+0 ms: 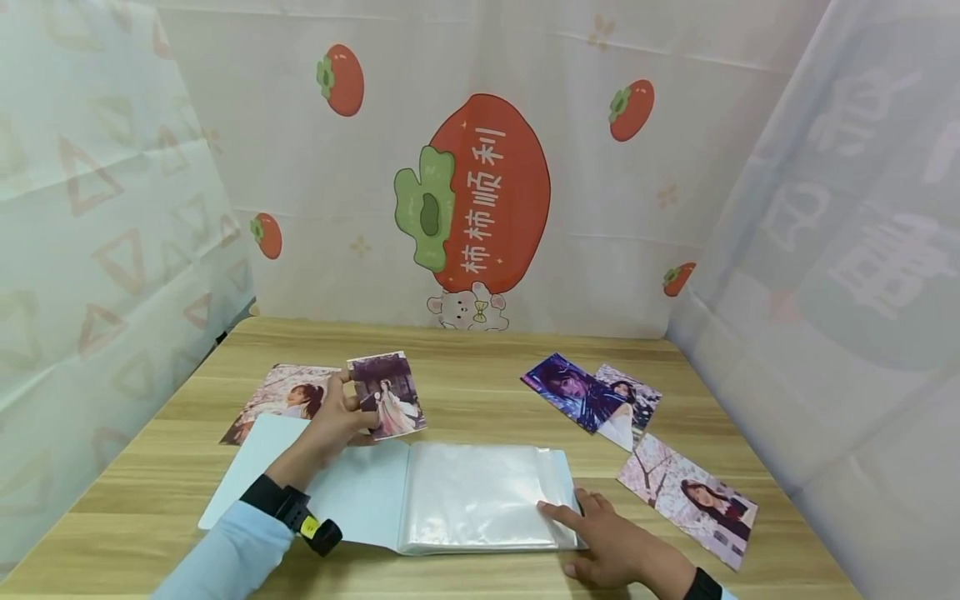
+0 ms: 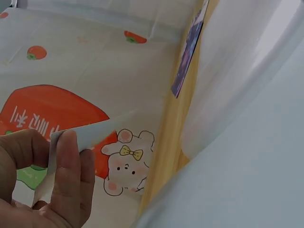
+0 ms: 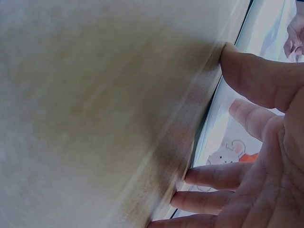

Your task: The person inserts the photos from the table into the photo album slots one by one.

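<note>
A photo album lies spread on the wooden table, its pale blue cover to the left and clear plastic sleeves to the right. Above the cover, my left hand pinches a photo of a figure in a long pale dress. The left wrist view shows the white back of that photo between thumb and fingers. At the album's right edge rests my right hand, its index finger on the plastic sleeve. In the right wrist view the fingers are extended, with several tips touching the table.
Behind the album's left cover lies another photo with pink blossom, partly covered. To the right are a purple-blue photo, overlapping a blossom photo, and a third photo nearer me. Patterned cloth hangs around the table.
</note>
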Action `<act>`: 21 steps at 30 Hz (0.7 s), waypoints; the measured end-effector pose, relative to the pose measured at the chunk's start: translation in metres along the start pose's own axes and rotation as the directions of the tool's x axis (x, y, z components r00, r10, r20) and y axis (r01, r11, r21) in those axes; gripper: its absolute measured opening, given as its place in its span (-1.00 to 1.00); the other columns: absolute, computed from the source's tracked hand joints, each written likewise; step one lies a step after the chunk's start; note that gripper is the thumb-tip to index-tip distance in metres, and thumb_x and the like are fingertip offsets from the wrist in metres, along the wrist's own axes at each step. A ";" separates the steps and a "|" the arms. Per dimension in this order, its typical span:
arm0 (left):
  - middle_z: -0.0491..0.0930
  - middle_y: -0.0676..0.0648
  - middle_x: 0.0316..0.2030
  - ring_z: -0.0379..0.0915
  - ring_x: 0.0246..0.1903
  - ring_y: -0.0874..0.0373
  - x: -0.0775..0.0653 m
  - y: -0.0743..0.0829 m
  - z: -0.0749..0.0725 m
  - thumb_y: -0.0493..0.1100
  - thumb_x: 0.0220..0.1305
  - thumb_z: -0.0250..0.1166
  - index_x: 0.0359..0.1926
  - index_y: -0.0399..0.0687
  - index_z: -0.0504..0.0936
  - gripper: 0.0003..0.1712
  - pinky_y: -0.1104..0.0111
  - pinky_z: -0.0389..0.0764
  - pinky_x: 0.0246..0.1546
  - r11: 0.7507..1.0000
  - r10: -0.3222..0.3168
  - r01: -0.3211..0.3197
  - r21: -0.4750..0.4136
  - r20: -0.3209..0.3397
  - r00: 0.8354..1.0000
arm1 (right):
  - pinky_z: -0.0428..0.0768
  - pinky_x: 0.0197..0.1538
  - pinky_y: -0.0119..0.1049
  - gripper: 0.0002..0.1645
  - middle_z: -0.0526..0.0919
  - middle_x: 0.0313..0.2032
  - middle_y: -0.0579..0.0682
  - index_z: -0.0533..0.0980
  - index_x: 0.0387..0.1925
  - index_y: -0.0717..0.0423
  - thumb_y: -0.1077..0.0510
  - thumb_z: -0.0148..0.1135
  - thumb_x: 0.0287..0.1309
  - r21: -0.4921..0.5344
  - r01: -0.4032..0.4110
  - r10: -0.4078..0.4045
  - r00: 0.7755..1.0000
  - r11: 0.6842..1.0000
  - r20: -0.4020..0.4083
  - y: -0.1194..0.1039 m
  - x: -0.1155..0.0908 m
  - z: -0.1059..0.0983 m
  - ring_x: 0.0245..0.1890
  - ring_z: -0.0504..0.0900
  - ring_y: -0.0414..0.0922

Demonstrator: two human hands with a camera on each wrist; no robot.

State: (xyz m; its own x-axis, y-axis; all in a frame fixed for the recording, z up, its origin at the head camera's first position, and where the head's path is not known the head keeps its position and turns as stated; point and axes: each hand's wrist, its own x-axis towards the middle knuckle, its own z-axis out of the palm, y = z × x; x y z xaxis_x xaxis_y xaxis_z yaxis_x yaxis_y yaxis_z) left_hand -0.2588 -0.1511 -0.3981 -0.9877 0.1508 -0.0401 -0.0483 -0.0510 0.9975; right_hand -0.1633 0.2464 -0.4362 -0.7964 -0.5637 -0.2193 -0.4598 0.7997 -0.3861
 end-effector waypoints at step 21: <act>0.57 -0.36 -0.25 0.60 -0.42 -0.14 -0.042 -0.025 -0.007 -0.48 0.27 -0.04 0.32 -0.05 0.01 -0.35 0.04 0.59 -0.42 0.999 0.000 0.003 0.040 -0.087 0.996 | 0.39 -0.13 0.30 -0.17 0.16 0.20 0.48 0.18 0.34 -0.34 -0.05 0.31 0.04 -0.005 -0.012 0.012 1.000 1.000 0.004 0.001 -0.001 0.000 0.14 0.17 0.44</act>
State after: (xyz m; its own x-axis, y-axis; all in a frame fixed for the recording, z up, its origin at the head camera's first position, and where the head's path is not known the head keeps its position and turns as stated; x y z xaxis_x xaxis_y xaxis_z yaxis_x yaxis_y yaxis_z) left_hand -0.2167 -0.1629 -0.4217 -0.9969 0.0641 -0.0445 -0.0454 -0.0112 0.9989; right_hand -0.1628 0.2473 -0.4367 -0.8005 -0.5545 -0.2273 -0.4517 0.8076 -0.3792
